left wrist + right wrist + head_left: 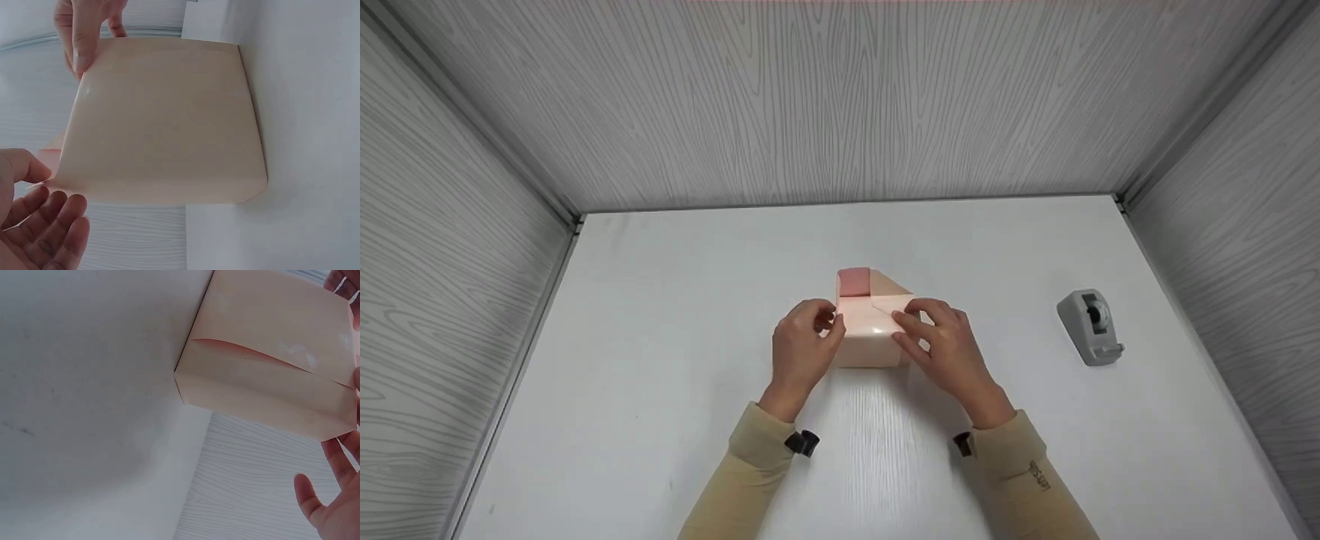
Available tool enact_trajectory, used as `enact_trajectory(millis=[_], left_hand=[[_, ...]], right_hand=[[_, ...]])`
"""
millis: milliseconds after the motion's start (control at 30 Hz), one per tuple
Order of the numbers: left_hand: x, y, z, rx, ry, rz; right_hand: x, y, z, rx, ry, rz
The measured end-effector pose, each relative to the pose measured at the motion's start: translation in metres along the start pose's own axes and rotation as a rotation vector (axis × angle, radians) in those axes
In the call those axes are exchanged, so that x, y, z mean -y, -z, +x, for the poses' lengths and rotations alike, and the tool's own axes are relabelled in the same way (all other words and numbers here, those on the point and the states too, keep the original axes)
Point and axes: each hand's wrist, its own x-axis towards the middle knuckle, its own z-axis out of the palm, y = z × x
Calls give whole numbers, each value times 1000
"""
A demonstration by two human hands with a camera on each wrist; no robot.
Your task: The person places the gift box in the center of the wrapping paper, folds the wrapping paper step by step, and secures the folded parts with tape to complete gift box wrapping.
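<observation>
A box wrapped in pale pink wrapping paper sits on the table between my hands. Its top has folded layers, with a slanted flap edge and a darker pink patch at the far left. My left hand pinches the paper at the upper left edge with thumb and fingertips. At the upper right edge, my right hand holds the paper, thumb and forefinger bent over the top. A long gap opens between two paper layers in the right wrist view. The smooth side of the wrapping faces the left wrist camera.
A grey tape dispenser holding a roll stands on the right part of the white table. Grey wood-grain panels rise behind the table and along both sides. Dark wrist straps sit at the tan sleeve cuffs.
</observation>
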Motion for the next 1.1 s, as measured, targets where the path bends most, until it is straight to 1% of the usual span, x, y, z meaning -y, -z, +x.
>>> enact_trajectory(millis=[133, 267, 367, 533, 700, 833, 1100], left_hand=[[-1, -1, -5, -15, -28, 0], [-2, -4, -5, -27, -80, 4], [-2, -7, -4, -23, -118, 6], [-1, -11, -3, -3, -164, 26], [1, -11, -2, 17, -197, 34], [2, -11, -2, 46, -225, 46], [4, -15, -4, 109, -260, 95]], right_hand=[[0, -1, -1, 1, -5, 2], [1, 0, 0, 11, -11, -1], [2, 0, 0, 21, -18, -7], [3, 1, 0, 29, -25, -12], [2, 0, -1, 12, -8, -8], [1, -1, -1, 10, -2, -8], [1, -1, -1, 10, 2, -15]])
